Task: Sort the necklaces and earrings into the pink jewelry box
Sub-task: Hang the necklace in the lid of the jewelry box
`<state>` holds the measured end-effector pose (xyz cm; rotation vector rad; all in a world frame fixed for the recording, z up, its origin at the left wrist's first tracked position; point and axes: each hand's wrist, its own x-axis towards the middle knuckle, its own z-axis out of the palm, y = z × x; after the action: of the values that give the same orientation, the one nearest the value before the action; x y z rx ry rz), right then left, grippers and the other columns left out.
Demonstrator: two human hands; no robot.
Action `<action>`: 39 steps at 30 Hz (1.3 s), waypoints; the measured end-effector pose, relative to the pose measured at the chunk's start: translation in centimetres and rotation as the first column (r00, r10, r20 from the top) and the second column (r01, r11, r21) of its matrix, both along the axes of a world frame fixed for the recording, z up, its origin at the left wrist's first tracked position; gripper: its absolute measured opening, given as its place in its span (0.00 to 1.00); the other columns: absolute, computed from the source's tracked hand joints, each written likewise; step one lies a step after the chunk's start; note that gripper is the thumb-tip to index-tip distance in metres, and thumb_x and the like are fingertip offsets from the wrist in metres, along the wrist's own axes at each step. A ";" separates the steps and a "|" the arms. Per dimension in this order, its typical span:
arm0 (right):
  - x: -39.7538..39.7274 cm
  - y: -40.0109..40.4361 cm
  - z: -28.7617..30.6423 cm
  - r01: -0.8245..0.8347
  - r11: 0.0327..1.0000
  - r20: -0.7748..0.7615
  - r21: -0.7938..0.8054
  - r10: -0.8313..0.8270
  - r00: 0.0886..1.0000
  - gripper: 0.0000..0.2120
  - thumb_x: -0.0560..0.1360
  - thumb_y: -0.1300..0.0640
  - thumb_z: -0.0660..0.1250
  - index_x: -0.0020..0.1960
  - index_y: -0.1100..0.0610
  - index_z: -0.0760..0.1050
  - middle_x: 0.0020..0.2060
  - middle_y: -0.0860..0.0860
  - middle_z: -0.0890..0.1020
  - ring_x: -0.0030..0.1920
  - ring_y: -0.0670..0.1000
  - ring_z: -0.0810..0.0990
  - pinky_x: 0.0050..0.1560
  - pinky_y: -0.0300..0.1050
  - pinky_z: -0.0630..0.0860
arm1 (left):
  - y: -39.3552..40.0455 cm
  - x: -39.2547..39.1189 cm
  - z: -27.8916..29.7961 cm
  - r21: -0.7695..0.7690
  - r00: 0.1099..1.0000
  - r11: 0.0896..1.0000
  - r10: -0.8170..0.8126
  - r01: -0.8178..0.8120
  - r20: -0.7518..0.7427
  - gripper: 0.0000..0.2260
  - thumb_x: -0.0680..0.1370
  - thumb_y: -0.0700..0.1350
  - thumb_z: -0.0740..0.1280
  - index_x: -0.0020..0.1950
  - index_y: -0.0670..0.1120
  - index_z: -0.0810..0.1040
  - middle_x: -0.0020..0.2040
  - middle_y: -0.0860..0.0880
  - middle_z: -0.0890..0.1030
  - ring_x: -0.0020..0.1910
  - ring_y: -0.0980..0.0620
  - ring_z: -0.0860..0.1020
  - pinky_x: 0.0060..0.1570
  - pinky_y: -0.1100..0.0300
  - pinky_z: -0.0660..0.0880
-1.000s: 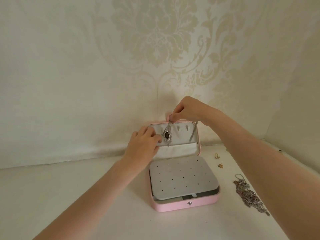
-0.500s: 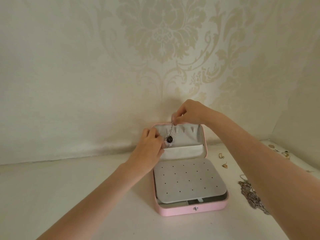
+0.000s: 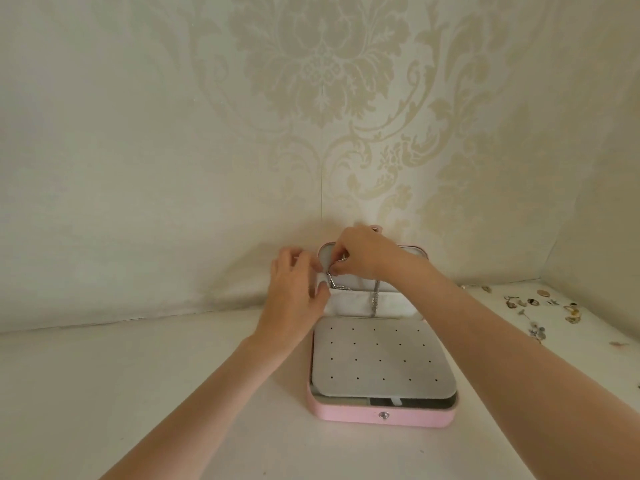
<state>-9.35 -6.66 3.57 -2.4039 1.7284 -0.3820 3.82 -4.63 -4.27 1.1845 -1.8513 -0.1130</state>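
Pink jewelry box (image 3: 381,415) open at lower centre of frame, lid upright against the wall. Right hand (image 3: 363,252) pinching the necklace (image 3: 375,299) chain at the lid hooks; left hand (image 3: 294,292) fingers curled at the lid pocket edge, grasp unclear. Risk: chain slipping off the hook, or tangling. More earrings (image 3: 540,306) waiting at right edge. No readable writing or brand anywhere.

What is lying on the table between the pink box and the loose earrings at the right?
In the head view, the right forearm crosses that stretch between the pink jewelry box and the loose earrings; the table visible there is bare.
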 end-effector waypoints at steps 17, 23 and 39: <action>0.2 1.1 -1.1 -0.158 0.981 -0.014 0.110 0.161 0.987 0.08 0.73 0.62 0.66 0.50 0.60 0.82 0.28 0.43 0.71 0.28 0.42 0.67 0.29 0.32 0.63 | -0.8 0.6 3.6 0.545 0.883 0.793 0.020 0.272 -0.469 0.13 0.72 0.36 0.66 0.56 0.43 0.75 0.46 0.50 0.81 0.45 0.56 0.78 0.44 0.66 0.74; 0.7 1.6 -1.4 -0.072 0.985 -0.203 0.154 0.103 0.974 0.08 0.74 0.60 0.63 0.46 0.60 0.80 0.33 0.51 0.76 0.35 0.49 0.72 0.33 0.38 0.65 | -1.3 0.9 3.6 0.517 0.899 0.807 -0.038 0.286 -0.437 0.11 0.74 0.34 0.65 0.54 0.44 0.80 0.49 0.47 0.82 0.52 0.50 0.80 0.59 0.55 0.74; 0.7 1.8 2.4 -0.129 0.991 0.009 0.043 0.128 0.992 0.08 0.70 0.65 0.66 0.49 0.58 0.76 0.44 0.49 0.76 0.45 0.48 0.75 0.42 0.37 0.72 | -1.2 1.0 4.9 0.461 0.950 0.832 -0.252 0.309 -0.183 0.12 0.69 0.41 0.74 0.49 0.45 0.78 0.41 0.53 0.79 0.40 0.57 0.77 0.42 0.70 0.72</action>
<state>-8.63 -4.85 6.00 -2.4636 1.5524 -0.3302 4.78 -5.83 0.61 1.1889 -1.9413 -0.8428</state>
